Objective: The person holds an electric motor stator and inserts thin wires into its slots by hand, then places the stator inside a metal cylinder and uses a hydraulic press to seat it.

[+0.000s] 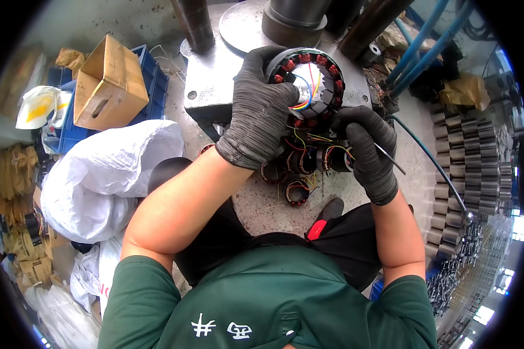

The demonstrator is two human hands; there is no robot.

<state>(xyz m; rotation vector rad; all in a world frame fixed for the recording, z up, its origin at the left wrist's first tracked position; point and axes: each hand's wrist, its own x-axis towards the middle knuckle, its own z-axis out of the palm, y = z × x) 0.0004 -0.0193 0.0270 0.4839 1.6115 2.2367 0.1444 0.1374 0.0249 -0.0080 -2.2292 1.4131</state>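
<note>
My left hand (pixel 257 107), in a dark grey knitted glove, grips the left side of a motor stator (pixel 335 78), a ring with red-and-black windings. Its thumb reaches into the opening, by the blue, red and yellow lead wires (pixel 312 96). The stator is held tilted over the front of a metal press table (pixel 209 87). At the stator's lower right, my gloved right hand (pixel 371 145) is closed around a thin dark rod (pixel 390 159), whose free end points down and right. Whether its fingertips touch the stator is hard to see. Below, several more wired stators (pixel 297 192) rest on the floor.
A steel cylinder (pixel 294 23) stands on the press between dark columns (pixel 193 26). To the left are a cardboard box (pixel 113 87) in a blue crate (pixel 157 87) and a white sack (pixel 110 180). Stacked metal cylinders (pixel 474 168) line the right, beside a dark cable (pixel 431 154).
</note>
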